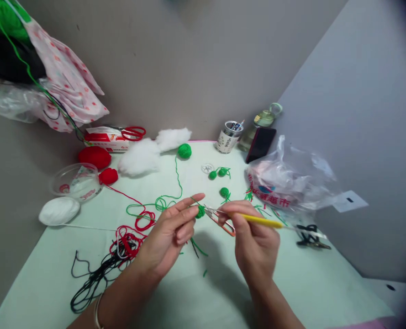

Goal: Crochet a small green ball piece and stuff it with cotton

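The hands met near the middle of the bench (pixel 319 288): the left hand (pixel 171 222) pinched a small green piece (pixel 200 212) between thumb and fingers, its forefinger stretched out to the right, while the right hand (pixel 256 242) gripped a yellow-handled hook (pixel 261 221) like a pen, the metal shaft pointing left at the piece. The hook's tip was right at the green yarn, though whether it had gone through a loop could not be told. Beyond the hands, slightly right, lay three small green balls, one on the left (pixel 213 175), one just beside it (pixel 222 172) and one nearer (pixel 224 192); these looked finished or close to it, with loose tails on at least two. The piece in the fingers, by contrast, seemed only partly worked, its shape half hidden by the left hand, so some stitching was probably left on it. Green yarn lay in loose loops to the left, leading to a yarn ball (pixel 184 151) at the far side, with plenty left to use. White stuffing (pixel 140 157) sat left of that ball, apart from the work, and a few green clippings (pixel 204 273) lay on the near side, suggesting that some ends had already been trimmed
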{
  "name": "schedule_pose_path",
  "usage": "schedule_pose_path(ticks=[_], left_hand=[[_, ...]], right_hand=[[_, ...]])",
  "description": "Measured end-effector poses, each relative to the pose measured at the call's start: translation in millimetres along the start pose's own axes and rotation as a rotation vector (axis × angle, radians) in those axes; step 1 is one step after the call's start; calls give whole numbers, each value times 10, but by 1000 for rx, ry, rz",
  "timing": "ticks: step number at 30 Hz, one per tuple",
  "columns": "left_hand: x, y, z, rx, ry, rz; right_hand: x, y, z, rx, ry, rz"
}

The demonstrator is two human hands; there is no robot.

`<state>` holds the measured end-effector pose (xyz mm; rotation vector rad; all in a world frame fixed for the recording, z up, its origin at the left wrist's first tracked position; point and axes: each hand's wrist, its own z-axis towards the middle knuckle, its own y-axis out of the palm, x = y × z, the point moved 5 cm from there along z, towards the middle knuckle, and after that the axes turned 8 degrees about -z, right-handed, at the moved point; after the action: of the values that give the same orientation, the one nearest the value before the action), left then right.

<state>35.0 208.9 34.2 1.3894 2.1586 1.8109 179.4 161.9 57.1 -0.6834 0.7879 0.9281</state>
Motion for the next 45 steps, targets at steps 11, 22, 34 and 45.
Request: schedule_pose_path(ticks=[11, 22, 34, 45], left_hand=[[-34, 37, 0, -17, 71, 107], [13, 12, -1, -6, 126, 146], [67, -37, -15, -1, 256, 328], [91, 45, -68, 76, 375, 379]], right_hand=[[187, 66, 48, -67, 290, 326], [83, 19, 47, -88, 183, 264], [5, -2, 0, -70, 29, 90], [-161, 25, -18, -95, -272, -149]])
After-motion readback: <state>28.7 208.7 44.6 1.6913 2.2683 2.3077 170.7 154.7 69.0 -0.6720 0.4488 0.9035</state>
